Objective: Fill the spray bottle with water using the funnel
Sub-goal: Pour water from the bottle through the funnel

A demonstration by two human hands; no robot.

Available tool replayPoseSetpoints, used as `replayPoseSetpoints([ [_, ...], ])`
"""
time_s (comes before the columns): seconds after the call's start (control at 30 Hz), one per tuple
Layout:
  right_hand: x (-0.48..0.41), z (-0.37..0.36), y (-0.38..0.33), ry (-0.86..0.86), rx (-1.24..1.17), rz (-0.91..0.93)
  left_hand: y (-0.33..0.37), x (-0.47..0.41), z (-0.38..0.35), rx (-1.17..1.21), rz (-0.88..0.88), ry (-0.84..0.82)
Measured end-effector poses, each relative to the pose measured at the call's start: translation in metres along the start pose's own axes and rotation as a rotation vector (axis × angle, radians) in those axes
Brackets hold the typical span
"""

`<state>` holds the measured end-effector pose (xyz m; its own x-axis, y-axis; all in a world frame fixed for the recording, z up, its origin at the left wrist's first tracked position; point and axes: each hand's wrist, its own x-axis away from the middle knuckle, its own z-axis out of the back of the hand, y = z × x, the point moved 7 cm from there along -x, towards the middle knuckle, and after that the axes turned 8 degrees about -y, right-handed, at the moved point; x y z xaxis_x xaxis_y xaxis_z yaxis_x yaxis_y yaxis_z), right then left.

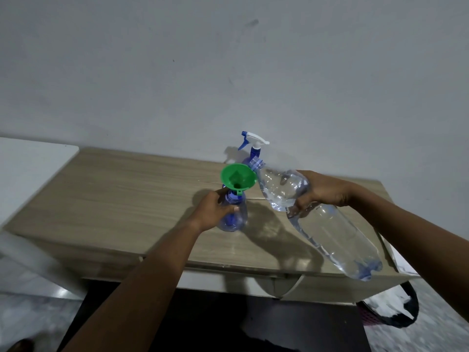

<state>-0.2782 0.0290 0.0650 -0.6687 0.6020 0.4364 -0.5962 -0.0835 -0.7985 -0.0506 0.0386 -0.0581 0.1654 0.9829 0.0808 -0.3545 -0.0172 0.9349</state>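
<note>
Spray bottle (233, 212) gripped by left hand (214, 212); right hand (322, 189) tipped water bottle (317, 217) at funnel (238, 177) rim. Overshoot likely spills.

Your two arms are bare here, left forearm (152, 270) and right forearm (406, 229) uncovered as far as the view reaches. Left hand (215, 210) and right hand (323, 190) are bare as well, and a short nail shows on your left thumb (234, 209).
</note>
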Motion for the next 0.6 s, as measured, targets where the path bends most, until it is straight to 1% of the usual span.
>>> replayPoseSetpoints([
  [0.23,-0.003,0.004,0.005,-0.028,0.039,-0.070,-0.002,-0.001,0.001,0.046,0.030,-0.021],
  [0.47,-0.005,0.003,-0.007,-0.068,0.114,-0.086,-0.003,-0.001,0.000,0.061,0.041,-0.022],
  [0.6,-0.004,0.005,-0.012,-0.037,0.148,-0.129,-0.001,0.000,0.000,0.068,0.042,-0.031],
])
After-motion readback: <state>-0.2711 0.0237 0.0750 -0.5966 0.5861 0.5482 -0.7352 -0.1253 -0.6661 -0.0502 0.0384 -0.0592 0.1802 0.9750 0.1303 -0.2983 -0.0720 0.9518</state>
